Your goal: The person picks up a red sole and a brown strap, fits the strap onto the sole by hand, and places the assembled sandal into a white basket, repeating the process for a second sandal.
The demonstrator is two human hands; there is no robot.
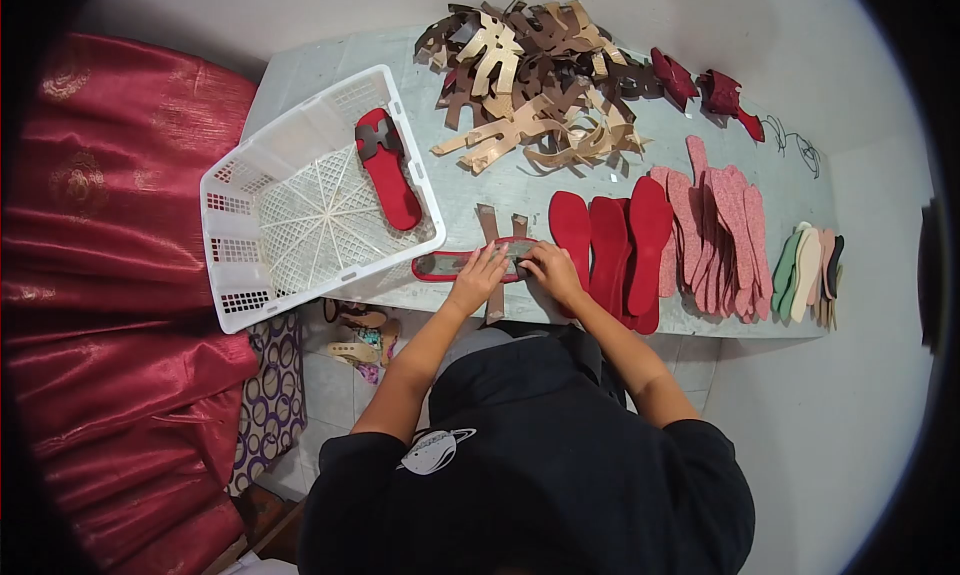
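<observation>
A shoe sole [440,266] with a red rim and a grey middle lies flat at the front of the table. Brown upper straps [488,222] stick out from both of its long sides. My left hand [482,277] rests on the middle of the sole, fingers stretched out over it and a strap. At the sole's right end is my right hand [550,273], its fingers bent and drawn together at the edge; what they pinch is hidden. Just right of that hand lie several red insoles [606,250].
A white plastic basket [222,265] on the left contains a red sandal [390,180]. Behind are a pile of brown and gold straps [530,85] and dark red pieces [720,93]. Pink soles [725,235] and coloured soles [800,275] lie rightward. A red curtain [130,225] hangs left.
</observation>
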